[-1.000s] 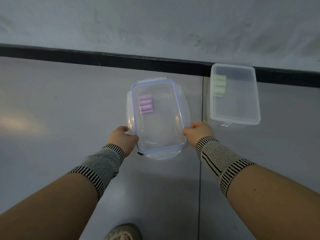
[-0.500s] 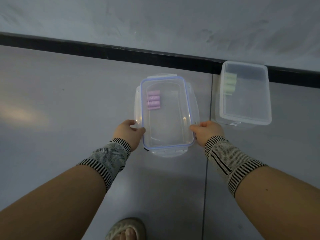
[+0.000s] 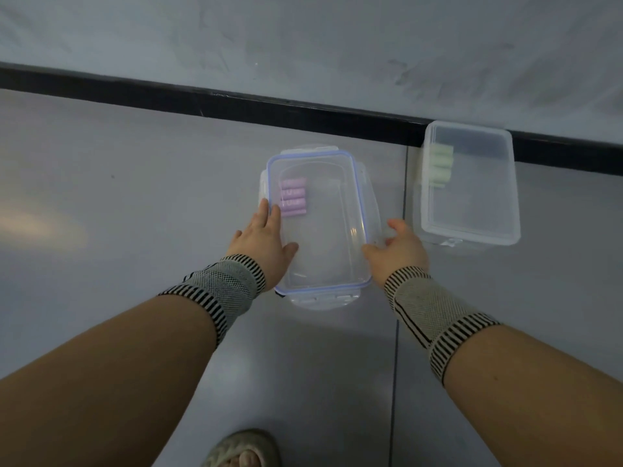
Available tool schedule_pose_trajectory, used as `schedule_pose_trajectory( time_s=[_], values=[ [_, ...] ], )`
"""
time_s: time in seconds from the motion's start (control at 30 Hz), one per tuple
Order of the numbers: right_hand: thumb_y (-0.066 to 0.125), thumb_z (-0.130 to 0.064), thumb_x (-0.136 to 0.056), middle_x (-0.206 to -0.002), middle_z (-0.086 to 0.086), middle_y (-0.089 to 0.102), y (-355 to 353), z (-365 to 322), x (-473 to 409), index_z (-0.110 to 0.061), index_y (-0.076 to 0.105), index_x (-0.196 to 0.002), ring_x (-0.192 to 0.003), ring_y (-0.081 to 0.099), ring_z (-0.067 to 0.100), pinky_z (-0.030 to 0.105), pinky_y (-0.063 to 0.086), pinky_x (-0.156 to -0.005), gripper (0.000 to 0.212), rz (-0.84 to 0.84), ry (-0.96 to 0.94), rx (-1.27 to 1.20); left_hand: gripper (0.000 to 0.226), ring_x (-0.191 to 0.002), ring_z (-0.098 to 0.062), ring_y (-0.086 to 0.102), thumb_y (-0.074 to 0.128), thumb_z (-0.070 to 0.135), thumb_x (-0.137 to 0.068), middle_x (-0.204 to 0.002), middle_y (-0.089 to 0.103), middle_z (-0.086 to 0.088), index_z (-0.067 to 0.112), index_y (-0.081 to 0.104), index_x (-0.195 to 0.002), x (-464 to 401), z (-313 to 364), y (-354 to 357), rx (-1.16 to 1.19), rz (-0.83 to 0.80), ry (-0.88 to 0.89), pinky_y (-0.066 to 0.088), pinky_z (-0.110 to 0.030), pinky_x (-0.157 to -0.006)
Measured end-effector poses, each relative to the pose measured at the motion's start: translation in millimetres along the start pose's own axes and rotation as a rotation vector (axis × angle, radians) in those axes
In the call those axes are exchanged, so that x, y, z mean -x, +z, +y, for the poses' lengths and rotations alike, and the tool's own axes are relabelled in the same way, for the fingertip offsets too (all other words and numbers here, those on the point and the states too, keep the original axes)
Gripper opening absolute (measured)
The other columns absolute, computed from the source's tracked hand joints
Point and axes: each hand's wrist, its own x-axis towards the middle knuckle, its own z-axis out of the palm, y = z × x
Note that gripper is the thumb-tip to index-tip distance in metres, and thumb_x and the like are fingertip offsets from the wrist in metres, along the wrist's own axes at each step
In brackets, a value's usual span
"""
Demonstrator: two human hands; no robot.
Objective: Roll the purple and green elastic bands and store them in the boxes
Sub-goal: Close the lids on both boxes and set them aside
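Lying in lidded box [image 3: 323,183], purple rolls [image 3: 293,201] just beyond left hand [image 3: 263,241]

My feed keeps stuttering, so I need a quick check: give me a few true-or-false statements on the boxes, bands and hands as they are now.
1. The purple bands lie inside the blue-rimmed box. True.
2. The green bands lie loose on the floor. False: they are inside the right box, under its lid.
3. The left hand lies flat on the blue-rimmed box's lid. True.
4. The right hand holds the right box. False: it is at the blue-rimmed box's right edge.
5. The two boxes are stacked. False: they sit side by side, apart.
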Motion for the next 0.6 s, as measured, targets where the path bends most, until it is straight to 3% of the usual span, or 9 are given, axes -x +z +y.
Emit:
schedule_pose_trajectory(
  time_s=[0.13,0.2,0.3,0.4,0.47,0.53,0.6],
  values=[
    [0.051,-0.019,-0.091,-0.132,0.014,0.041,2,-10,0,-0.02,0.042,-0.139,-0.117,0.048,0.031,0.032,0.039,-0.098,0.049,0.052,-0.166,0.223,0.076,-0.14,-0.022,0.026,0.051,0.032,-0.094,-0.158,-0.008,0.001,0.015,0.004,-0.15,-1,3,0,0.206,0.031,-0.005,0.023,-0.03,-0.111],
    [0.048,-0.019,-0.093,-0.133,0.015,0.041,4,-9,-4,-0.018,0.046,-0.137,-0.117,0.049,0.031,0.033,0.039,-0.099,0.044,0.013,-0.169,0.243,0.078,-0.14,-0.019,0.026,0.059,0.026,-0.09,-0.158,0.007,-0.001,0.017,0.01,-0.15,-3,2,3,0.357,0.076,-0.018,0.021,-0.024,-0.109],
    [0.047,-0.02,-0.094,-0.135,0.015,0.042,7,-7,-7,-0.022,0.043,-0.14,-0.115,0.051,0.032,0.033,0.039,-0.1,0.047,-0.043,-0.143,0.204,0.081,-0.129,-0.021,0.043,0.067,0.018,-0.084,-0.146,0.041,-0.005,0.022,0.019,-0.149,-9,-3,5,0.584,0.105,-0.053,0.031,-0.021,-0.1],
    [0.046,-0.019,-0.093,-0.137,0.014,0.045,9,-3,-12,-0.023,0.042,-0.141,-0.114,0.054,0.029,0.032,0.04,-0.1,0.048,-0.068,-0.145,0.162,0.082,-0.121,-0.02,0.051,0.069,0.016,-0.081,-0.139,0.049,-0.005,0.025,0.022,-0.148,-16,-10,3,0.657,0.068,-0.057,0.035,-0.02,-0.098],
    [0.047,-0.02,-0.093,-0.137,0.014,0.045,9,-2,-12,-0.024,0.041,-0.142,-0.115,0.053,0.028,0.031,0.039,-0.1,0.049,-0.074,-0.139,0.161,0.08,-0.132,-0.023,0.04,0.063,0.022,-0.085,-0.15,0.033,-0.007,0.023,0.015,-0.149,-15,-7,2,0.494,0.045,-0.032,0.031,-0.029,-0.107],
    [0.049,-0.023,-0.093,-0.136,0.014,0.045,7,-3,-9,-0.025,0.04,-0.142,-0.118,0.051,0.027,0.03,0.037,-0.101,0.049,-0.065,-0.133,0.171,0.075,-0.145,-0.025,0.009,0.051,0.031,-0.09,-0.158,-0.003,-0.005,0.022,0.005,-0.15,-8,5,6,0.137,0.103,0.001,0.015,-0.044,-0.114],
    [0.051,-0.025,-0.091,-0.136,0.013,0.044,5,-3,-8,-0.025,0.04,-0.142,-0.119,0.049,0.028,0.032,0.036,-0.102,0.052,-0.028,-0.14,0.167,0.072,-0.144,-0.025,-0.013,0.038,0.044,-0.093,-0.156,-0.02,-0.002,0.024,-0.002,-0.149,-3,18,16,-0.055,0.167,0.103,0.004,-0.052,-0.114]
  ],
)
